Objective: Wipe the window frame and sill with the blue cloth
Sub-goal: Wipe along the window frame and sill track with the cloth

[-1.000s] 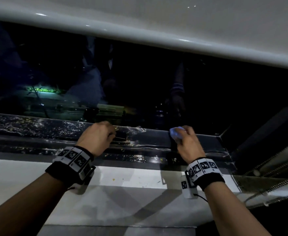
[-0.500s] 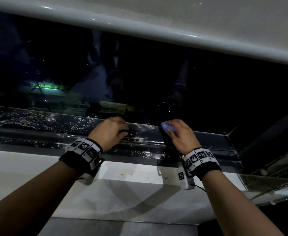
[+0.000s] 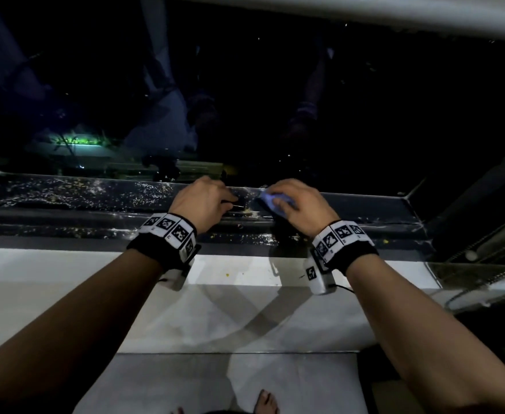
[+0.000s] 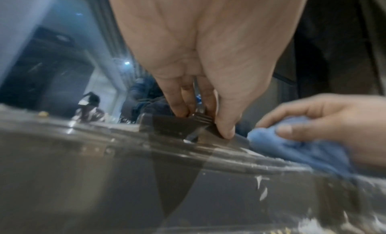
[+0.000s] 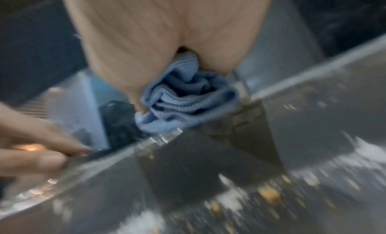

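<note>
My right hand grips the bunched blue cloth and presses it onto the dark window frame rail, which is speckled with white and yellow debris. In the right wrist view the blue cloth bulges out from under the palm onto the rail's edge. Just left of it, my left hand pinches a thin metal fork, tines down on the rail. The left wrist view also shows the blue cloth under the right hand's fingers. The white sill lies below both wrists.
Dark window glass rises behind the rail and a white frame bar crosses the top. A frame corner and beaded chains sit at the right. Crumbs dot the sill. Bare toes show at the bottom.
The two hands have drawn closer together on the rail. My right hand has slid the blue cloth leftward, and the left hand has shifted right with the fork.
</note>
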Demonstrator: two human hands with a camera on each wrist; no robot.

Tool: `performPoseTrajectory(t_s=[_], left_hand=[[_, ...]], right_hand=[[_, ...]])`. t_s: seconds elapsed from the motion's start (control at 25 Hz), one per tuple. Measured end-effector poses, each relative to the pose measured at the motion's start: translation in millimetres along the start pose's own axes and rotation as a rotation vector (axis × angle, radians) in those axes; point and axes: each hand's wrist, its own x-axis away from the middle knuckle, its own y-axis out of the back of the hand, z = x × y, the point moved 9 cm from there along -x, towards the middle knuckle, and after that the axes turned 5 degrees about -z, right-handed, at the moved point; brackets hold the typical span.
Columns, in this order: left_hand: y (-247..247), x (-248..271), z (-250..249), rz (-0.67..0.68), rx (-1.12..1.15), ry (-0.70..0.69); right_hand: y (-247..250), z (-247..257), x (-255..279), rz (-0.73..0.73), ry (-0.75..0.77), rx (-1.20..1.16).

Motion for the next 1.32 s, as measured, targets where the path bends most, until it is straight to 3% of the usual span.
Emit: performPoseTrajectory(t_s=[0.12,0.28,0.36,0.48,0.56,0.64,0.76,0.92,1.04,1.12,1.2,1.32], left_hand=[[2,1,2,-0.026,0.036,0.014],[-1,3,4,-0.044,0.035,0.07],[-2,3,4,-0.045,0.035,0.084],[-2,2,5,-0.05,0.029,0.088],[-3,4,6,-0.053,0.031,0.095],[-3,3,6,-0.054,0.041,0.097],[-1,2,5,-0.038,0.048,0.094],[0,2,3,-0.038,0.024,0.088],[1,2,2,-0.019,0.038,0.078],[2,1,3,-0.005,0.052,0.086],[2,0,4,0.009,0.053,0.093],[3,-1,4,0.003,0.046,0.088]], right_hand=[[-11,-22,5,-0.015,-0.201,0.194],[-33,0,15,0.029,-0.221,0.413],[-33,13,17,0.061,-0.109,0.357],[-25,20,23,0.124,0.023,0.089],[-5,1,15,0.03,-0.059,0.018],[4,-21,10,-0.02,-0.168,0.122],[-17,-21,19,0.095,-0.199,0.255],[-17,14,26,0.143,-0.058,0.002],[15,-11,10,-0.043,-0.226,-0.222],[15,-23,1,-0.057,-0.219,-0.033],[-7,-27,2,0.029,-0.186,0.198],[-31,-3,14,0.112,-0.034,0.259]])
